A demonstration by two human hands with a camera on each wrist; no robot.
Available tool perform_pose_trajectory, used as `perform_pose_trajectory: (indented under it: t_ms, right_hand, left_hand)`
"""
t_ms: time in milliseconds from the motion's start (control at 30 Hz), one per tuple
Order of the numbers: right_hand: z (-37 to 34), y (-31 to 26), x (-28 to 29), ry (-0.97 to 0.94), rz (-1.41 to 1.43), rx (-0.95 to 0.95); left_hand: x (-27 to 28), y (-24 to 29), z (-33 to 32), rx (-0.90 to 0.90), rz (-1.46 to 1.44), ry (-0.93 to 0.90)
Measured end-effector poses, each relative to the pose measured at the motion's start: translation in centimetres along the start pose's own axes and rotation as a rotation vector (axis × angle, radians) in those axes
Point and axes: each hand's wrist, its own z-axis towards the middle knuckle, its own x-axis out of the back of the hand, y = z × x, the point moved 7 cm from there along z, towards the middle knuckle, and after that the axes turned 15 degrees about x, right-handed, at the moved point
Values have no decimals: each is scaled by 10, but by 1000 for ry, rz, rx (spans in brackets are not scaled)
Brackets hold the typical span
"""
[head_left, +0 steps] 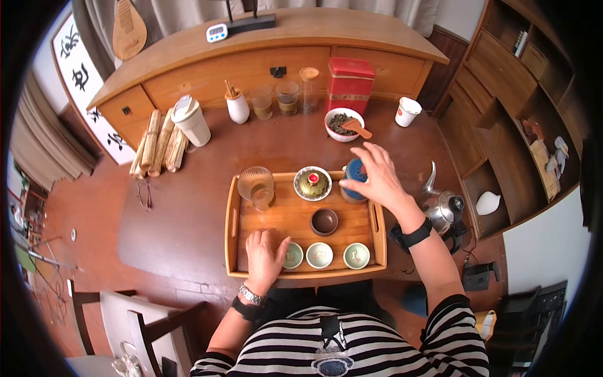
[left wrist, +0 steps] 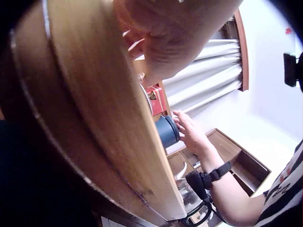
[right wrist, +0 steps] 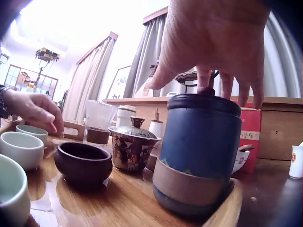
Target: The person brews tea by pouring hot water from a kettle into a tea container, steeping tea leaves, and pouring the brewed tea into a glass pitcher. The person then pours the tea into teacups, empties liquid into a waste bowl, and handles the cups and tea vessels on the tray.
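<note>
My right hand (head_left: 380, 176) is over a blue lidded canister (right wrist: 199, 142) at the tray's right back corner, thumb and fingers spread above its lid; whether a fingertip touches the lid is unclear. My left hand (head_left: 264, 254) is low at the left front of the wooden tray (head_left: 286, 274), its fingers loosely bent beside the leftmost of three pale green cups (head_left: 293, 255); contact with that cup cannot be made out. Behind the cups sit a dark brown bowl (head_left: 324, 222), a patterned lidded bowl (head_left: 313, 183) with a red-topped knob, and a clear glass pitcher (head_left: 255, 187).
A steel kettle (head_left: 442, 210) stands right of the tray. Behind are a bowl of dark leaves (head_left: 342, 124) with a wooden scoop, a red box (head_left: 350, 85), a paper cup (head_left: 407, 112), several glasses and a white tumbler (head_left: 191, 121). Rolled bamboo mats (head_left: 157, 143) lie at left.
</note>
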Motion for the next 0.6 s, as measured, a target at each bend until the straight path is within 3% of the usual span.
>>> perform_pose_trajectory:
  t_ms: [67, 133, 267, 600]
  right_hand:
    - [-6, 6, -16, -136, 6, -40]
    - [-11, 13, -28, -140, 175, -82]
    - [-13, 13, -32, -81, 192, -119]
    - [-13, 10, -29, 10, 175, -107]
  left_hand:
    - [7, 21, 6, -78, 3, 20]
    - [5, 39, 16, -112, -126, -80]
    - [4, 79, 41, -250, -116, -84]
    - [-48, 97, 100, -245, 71, -118]
